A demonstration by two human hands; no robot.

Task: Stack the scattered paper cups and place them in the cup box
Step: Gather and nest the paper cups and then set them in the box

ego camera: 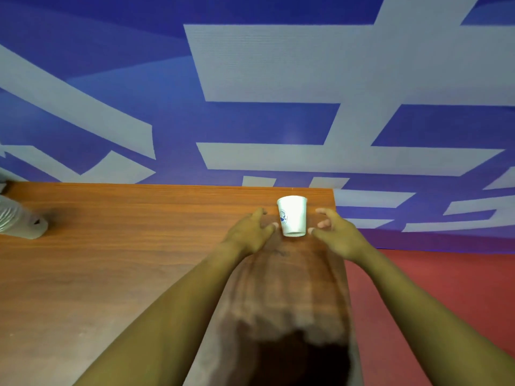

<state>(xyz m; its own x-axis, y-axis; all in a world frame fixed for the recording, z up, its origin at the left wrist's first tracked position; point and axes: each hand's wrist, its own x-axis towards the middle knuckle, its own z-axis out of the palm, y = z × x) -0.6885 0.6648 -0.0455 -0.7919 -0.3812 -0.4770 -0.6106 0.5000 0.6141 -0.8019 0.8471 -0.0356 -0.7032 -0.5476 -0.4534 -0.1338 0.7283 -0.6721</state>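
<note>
Both hands, left (250,232) and right (338,234), are open either side of the cup (292,215) standing near the table (125,260) corner. I'd pinch low and gently, paper crushes.

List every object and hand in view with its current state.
paper cup: upright, mouth up, on the table near its far right corner
left hand: open, beside the cup
right hand: open, beside the cup
table: wooden, bearing the cup
</note>
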